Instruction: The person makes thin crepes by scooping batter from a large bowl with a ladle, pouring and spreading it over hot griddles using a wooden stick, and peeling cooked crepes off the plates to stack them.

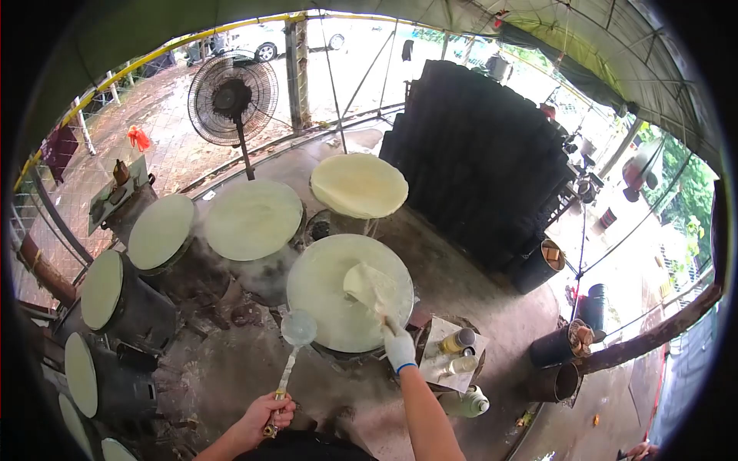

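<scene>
My left hand is closed round the handle of a ladle, whose round bowl points away from me beside the nearest pot. A white glove with a blue cuff covers my right hand, which grips the wooden handle of a pale, flat paddle. That paddle lies over the pale green surface of the large round pot. Whether its blade touches the surface, I cannot tell. Steam drifts to the left of this pot.
Several round pots with pale tops, one of them, curve round to the left. A fan stands behind. A small table with jars is at right, a bottle beside it. Further right are a dark stack and buckets.
</scene>
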The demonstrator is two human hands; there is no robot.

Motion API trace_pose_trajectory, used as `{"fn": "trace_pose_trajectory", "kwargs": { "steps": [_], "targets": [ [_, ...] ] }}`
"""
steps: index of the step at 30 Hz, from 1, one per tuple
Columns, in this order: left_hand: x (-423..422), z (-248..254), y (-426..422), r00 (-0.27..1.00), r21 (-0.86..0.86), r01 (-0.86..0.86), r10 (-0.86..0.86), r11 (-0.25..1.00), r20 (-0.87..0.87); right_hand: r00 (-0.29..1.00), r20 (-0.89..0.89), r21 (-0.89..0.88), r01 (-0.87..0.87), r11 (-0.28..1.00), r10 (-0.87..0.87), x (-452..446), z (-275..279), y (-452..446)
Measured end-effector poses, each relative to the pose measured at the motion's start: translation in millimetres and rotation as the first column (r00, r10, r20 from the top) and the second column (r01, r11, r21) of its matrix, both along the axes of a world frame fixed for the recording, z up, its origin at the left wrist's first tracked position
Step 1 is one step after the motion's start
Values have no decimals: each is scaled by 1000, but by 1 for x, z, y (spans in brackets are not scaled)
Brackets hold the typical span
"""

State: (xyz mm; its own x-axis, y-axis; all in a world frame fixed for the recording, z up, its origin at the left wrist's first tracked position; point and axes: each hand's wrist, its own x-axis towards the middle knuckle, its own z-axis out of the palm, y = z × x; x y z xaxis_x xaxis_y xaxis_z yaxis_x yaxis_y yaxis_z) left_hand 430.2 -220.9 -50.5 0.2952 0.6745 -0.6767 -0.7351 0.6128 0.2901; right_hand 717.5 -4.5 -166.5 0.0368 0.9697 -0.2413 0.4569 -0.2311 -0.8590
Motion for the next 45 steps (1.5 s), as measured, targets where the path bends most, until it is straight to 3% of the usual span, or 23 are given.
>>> {"fn": "trace_pose_trajectory", "kwargs": {
  "steps": [1,3,6,9,10,12,14,17,19,21,22,23,24,25,26,27,28,30,33,36,39,42,45],
  "targets": [
    [4,0,1,1000,-6,6,-6,1000,-15,997,-51,158,73,985,-66,9,-24,9],
    [10,0,0,999,-23,12,-13,1000,-30,979,-127,51,166,985,-158,14,-34,7],
    [13,-9,-2,1000,-43,15,-16,999,-16,981,-177,16,-82,997,83,17,-62,-6],
    [12,-23,-1,998,-51,14,-17,999,-56,958,-275,-221,-146,964,82,35,-44,17],
    [14,-23,2,992,-49,15,-21,999,-122,935,-355,-93,-60,994,24,35,-61,28],
    [18,-28,12,970,-29,49,-55,998,-238,968,-226,143,-82,986,114,35,-91,45],
    [16,-40,30,932,-5,127,-121,992,-341,964,-230,80,-120,989,136,34,-83,33],
    [23,-51,61,818,70,250,-171,966,-550,913,-406,-412,-228,882,46,39,14,-21],
    [38,-60,80,679,19,278,-182,961,-711,855,-510,-383,-129,915,-92,56,-39,-55],
    [58,-72,92,549,-13,287,-176,958,-817,623,-633,-473,159,867,-460,39,-42,-92],
    [69,-79,94,499,-17,286,-164,958,-851,695,-455,-511,308,802,-557,20,-66,-101],
    [80,-85,97,444,-21,286,-152,958,-883,734,-568,-367,179,913,-372,9,-99,-114],
    [94,-88,99,462,-15,261,-138,965,-876,731,-504,-541,148,828,-460,-22,-42,-120],
    [108,-91,101,479,-9,237,-125,971,-869,727,-616,-335,105,936,-302,-35,-117,-120],
    [113,-91,102,493,-3,213,-110,977,-863,672,-656,-403,74,912,-344,-39,-117,-118],
    [105,-88,103,685,39,188,-102,981,-721,612,-689,-466,38,884,-390,-44,-111,-111],
    [89,-79,107,838,74,154,-91,985,-538,651,-668,-449,33,893,-360,-41,-84,-107],
    [51,-41,102,997,127,50,-43,991,-59,728,-616,-421,18,907,-301,-15,-12,-104],
    [26,13,60,985,227,133,-103,965,-139,578,-694,-380,212,900,-429,9,-13,-84],
    [41,26,59,978,193,123,-86,974,-187,797,-496,-297,217,930,-345,-7,-39,-67],
    [47,26,67,994,178,84,-70,981,-80,891,-453,-233,-140,962,20,-10,-48,-72],
    [37,8,50,1000,64,16,-16,998,-9,870,-494,-465,-255,848,-10,9,-13,-73],
    [26,10,17,992,-12,-91,89,996,-94,798,-485,-459,117,881,-359,27,-36,-58]
  ]
}}
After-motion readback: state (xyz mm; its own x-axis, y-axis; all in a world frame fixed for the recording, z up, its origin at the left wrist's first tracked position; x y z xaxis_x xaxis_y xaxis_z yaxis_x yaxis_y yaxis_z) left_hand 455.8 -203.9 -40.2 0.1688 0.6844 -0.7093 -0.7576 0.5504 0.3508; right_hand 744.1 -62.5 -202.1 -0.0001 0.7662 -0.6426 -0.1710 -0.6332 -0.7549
